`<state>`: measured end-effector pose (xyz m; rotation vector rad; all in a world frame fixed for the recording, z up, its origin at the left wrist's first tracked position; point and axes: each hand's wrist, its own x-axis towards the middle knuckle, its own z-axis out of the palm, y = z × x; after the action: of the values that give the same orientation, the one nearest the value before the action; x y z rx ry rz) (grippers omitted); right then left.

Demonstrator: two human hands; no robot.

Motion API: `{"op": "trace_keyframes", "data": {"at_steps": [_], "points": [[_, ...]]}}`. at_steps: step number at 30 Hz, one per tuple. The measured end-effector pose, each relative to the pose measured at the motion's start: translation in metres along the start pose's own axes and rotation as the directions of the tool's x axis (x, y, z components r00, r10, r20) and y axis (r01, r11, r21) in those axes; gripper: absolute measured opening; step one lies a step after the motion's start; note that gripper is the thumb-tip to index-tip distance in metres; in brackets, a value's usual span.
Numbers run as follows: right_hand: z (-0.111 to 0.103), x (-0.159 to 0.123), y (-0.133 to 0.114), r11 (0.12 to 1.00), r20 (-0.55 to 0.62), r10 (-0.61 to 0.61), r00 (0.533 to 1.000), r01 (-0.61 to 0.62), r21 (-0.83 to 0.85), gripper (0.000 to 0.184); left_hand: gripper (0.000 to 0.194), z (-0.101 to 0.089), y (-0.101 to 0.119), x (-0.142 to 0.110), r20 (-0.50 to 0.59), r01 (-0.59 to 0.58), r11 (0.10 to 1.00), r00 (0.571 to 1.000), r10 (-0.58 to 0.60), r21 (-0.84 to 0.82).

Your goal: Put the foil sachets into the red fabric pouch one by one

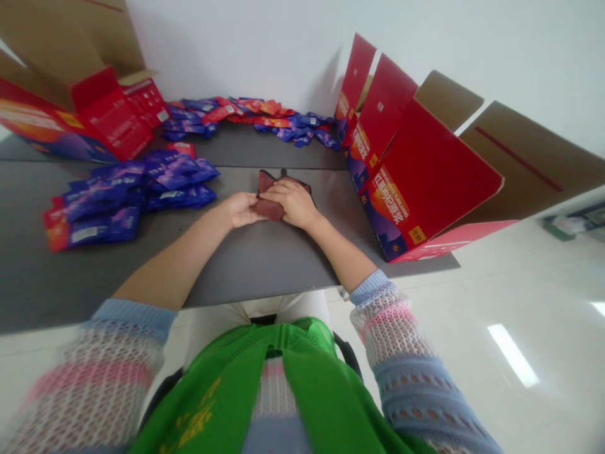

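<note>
- The brown cloth (271,209) lies on the grey table (250,268), close to the middle of the view; all clock directions here are counted from it.
- The left hand (244,211) is at 9 o'clock, touching the near left edge of the cloth. Its fingers are partly hidden, so I cannot tell how firmly it grips.
- The right hand (295,203) comes from 4 o'clock and rests palm down over the cloth. Its fingers are spread only a little; whether they pinch the fabric, I cannot tell.
- At 9 o'clock, well apart from the cloth, there is a pile of purple packets (118,192), with some red among them.
- From 10 to 1 o'clock, a row of mixed packets (241,110), purple and red, lies along the white wall (246,47).
- At 10 o'clock stands an open carton (106,126).
- At 3 o'clock, several red boxes (416,170) stand in a line, their flaps raised.
- At 6 o'clock is the person's green vest (222,391).
</note>
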<state>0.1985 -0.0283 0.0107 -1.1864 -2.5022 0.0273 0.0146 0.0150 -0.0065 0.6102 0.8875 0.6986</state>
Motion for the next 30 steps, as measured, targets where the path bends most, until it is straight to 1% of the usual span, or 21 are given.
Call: {"op": "trace_keyframes", "data": {"at_steps": [1, 2, 3, 4, 6, 7, 9, 10, 12, 14, 16, 17, 20, 22, 24, 26, 30], "points": [[0.000, 0.001, 0.004, 0.996, 0.011, 0.088, 0.996, -0.088, -0.013, 0.048, 0.042, 0.000, 0.000, -0.002, 0.036, 0.001, 1.000, 0.999, -0.002, 0.013], [-0.002, 0.003, 0.008, 0.981, 0.024, 0.193, 0.981, -0.192, -0.035, 0.046, 0.040, 0.000, 0.000, -0.003, 0.068, 0.006, 1.000, 0.998, -0.008, 0.030], [-0.004, 0.003, 0.012, 0.952, 0.033, 0.301, 0.953, -0.298, -0.067, 0.042, 0.038, -0.001, -0.001, -0.004, 0.092, 0.009, 0.999, 0.996, -0.013, 0.046], [-0.006, 0.003, 0.016, 0.912, 0.033, 0.401, 0.915, -0.396, -0.104, 0.038, 0.037, -0.002, -0.001, -0.004, 0.105, 0.006, 0.998, 0.994, -0.012, 0.056], [-0.010, 0.002, 0.023, 0.824, 0.010, 0.550, 0.835, -0.541, -0.167, 0.033, 0.036, -0.003, -0.001, -0.003, 0.102, -0.006, 0.998, 0.995, -0.001, 0.068], [-0.012, 0.001, 0.026, 0.790, -0.008, 0.594, 0.805, -0.585, -0.184, 0.031, 0.037, -0.004, -0.002, -0.003, 0.093, -0.009, 0.997, 0.996, 0.002, 0.072], [-0.017, -0.001, 0.030, 0.744, -0.045, 0.645, 0.763, -0.640, -0.192, 0.030, 0.039, -0.004, -0.003, -0.001, 0.071, -0.007, 0.997, 0.997, 0.002, 0.076], [-0.019, -0.003, 0.031, 0.730, -0.066, 0.659, 0.750, -0.658, -0.187, 0.031, 0.041, -0.004, -0.003, -0.001, 0.060, -0.006, 0.997, 0.998, 0.001, 0.074], [-0.026, -0.007, 0.032, 0.724, -0.114, 0.661, 0.741, -0.671, -0.162, 0.038, 0.045, -0.003, -0.004, -0.001, 0.052, -0.005, 0.998, 0.999, 0.002, 0.060], [-0.031, -0.012, 0.030, 0.746, -0.159, 0.634, 0.756, -0.653, -0.130, 0.047, 0.049, -0.002, -0.004, -0.002, 0.050, -0.004, 0.999, 0.999, 0.002, 0.044], [-0.032, -0.016, 0.025, 0.787, -0.183, 0.585, 0.790, -0.608, -0.106, 0.054, 0.051, -0.001, -0.004, -0.002, 0.041, -0.010, 1.000, 0.999, 0.009, 0.027], [-0.030, -0.017, 0.021, 0.805, -0.175, 0.565, 0.806, -0.585, -0.097, 0.056, 0.052, -0.001, -0.005, -0.002, 0.035, -0.016, 1.000, 0.999, 0.015, 0.017], [-0.014, -0.016, 0.003, 0.861, -0.074, 0.500, 0.863, -0.504, -0.067, 0.056, 0.055, 0.003, -0.006, -0.002, 0.009, -0.028, 0.999, 1.000, 0.028, -0.017], [-0.003, -0.011, -0.010, 0.919, -0.015, 0.392, 0.920, -0.392, -0.034, 0.058, 0.055, 0.006, -0.007, -0.003, -0.014, -0.038, 0.998, 0.999, 0.037, -0.051], [0.002, -0.006, -0.020, 0.958, 0.018, 0.288, 0.958, -0.288, 0.002, 0.057, 0.052, 0.009, -0.008, -0.004, -0.047, -0.054, 0.995, 0.998, 0.050, -0.085], [-0.001, -0.005, -0.025, 0.969, 0.049, 0.247, 0.968, -0.248, 0.017, 0.051, 0.050, 0.011, -0.009, -0.005, -0.067, -0.061, 0.994, 0.996, 0.054, -0.092], [-0.021, -0.011, -0.019, 0.976, 0.119, 0.198, 0.973, -0.207, 0.067, 0.033, 0.045, 0.006, -0.008, -0.004, -0.065, -0.024, 0.998, 0.998, 0.019, -0.063]]}}
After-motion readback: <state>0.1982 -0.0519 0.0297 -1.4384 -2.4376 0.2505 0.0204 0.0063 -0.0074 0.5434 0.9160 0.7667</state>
